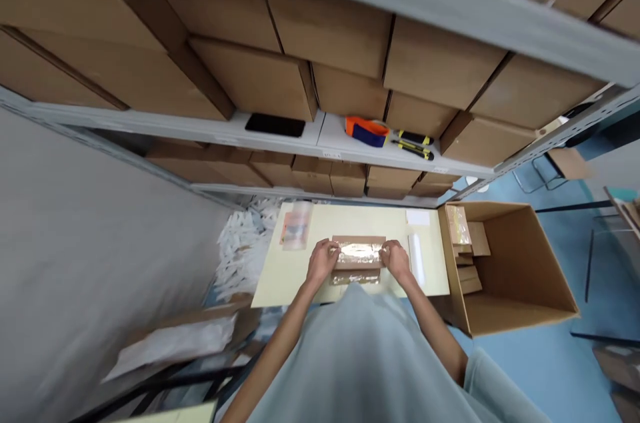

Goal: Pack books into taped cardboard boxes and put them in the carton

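Note:
A small brown cardboard box (359, 263) lies on the pale yellow table (280, 280), close to my body. Shiny clear film or tape covers its top and front. My left hand (323, 259) pinches the film at the box's left end. At the right end, my right hand (395, 258) has its fingers closed on the same film. Right of my right hand lies a white roll (416, 259). A white label sheet (417, 217) rests near the table's back edge. Some orange printed paper under clear plastic (296, 226) is at the back left.
A large open carton (520, 270) holding several small boxes adjoins the table's right side. Behind the table, a metal shelf (225, 126) bears cartons, a black phone (275, 124), a tape dispenser (367, 130) and yellow-black cutters (414, 144). White scraps (237, 250) lie at left.

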A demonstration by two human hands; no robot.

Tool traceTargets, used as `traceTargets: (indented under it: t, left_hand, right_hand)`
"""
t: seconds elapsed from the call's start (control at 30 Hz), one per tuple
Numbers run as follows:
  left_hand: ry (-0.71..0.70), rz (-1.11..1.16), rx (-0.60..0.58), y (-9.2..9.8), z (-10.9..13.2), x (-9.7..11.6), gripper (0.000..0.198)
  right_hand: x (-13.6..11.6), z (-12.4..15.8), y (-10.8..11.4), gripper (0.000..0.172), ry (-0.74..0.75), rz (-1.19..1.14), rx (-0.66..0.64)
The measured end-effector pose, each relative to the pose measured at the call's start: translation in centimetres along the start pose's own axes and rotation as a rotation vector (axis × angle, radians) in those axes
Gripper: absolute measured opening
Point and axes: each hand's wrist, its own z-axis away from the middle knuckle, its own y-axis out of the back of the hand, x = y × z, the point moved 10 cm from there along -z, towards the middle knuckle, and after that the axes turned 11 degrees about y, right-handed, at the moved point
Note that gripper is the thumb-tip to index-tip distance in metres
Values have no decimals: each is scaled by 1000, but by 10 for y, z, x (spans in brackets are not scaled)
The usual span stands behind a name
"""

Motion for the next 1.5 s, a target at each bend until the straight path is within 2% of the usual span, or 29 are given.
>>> traceTargets:
  t: [0.13,0.27,0.37,0.43,0.53,0.67,0.8,0.93,1.13,1.3,1.4,1.5]
  left_hand:
    - [-155,117,81,27,-25,49,20]
    - [-362,207,147,63,-46,129,21]
    - [-485,236,181,88,-49,189,17]
    - [-544,249,208,102,-46,221,13]
    - [-615,277,245,121,-37,256,9]
    - [-657,315,287,140,-29,278,10]
    - [-655,328,316,151,-30,290,9]
    - [-670,339,335,155,-27,299,9]
    - [-664,371,334,151,-14,290,8]
    - [-581,386,322,150,-4,255,10]
    - [-534,418,315,150,7,217,13]
    - [-452,492,272,141,26,169,17]
  right_hand:
    - [-32,-32,45,23,168,9,137]
    - [-68,-84,110,25,328,41,293]
    - [-102,-116,159,26,451,76,410]
    - [-123,-129,185,27,512,92,462]
    - [-150,-141,208,28,576,120,507]
    - [-180,-153,223,33,629,183,526]
    - [-206,-178,226,40,641,269,447]
    - [-222,-217,219,48,511,423,285]
    - [-229,-249,197,47,388,466,193]
    - [-222,-254,193,56,366,445,221]
    - [-213,-245,189,54,422,407,228]
    - [-199,-210,171,45,550,165,275]
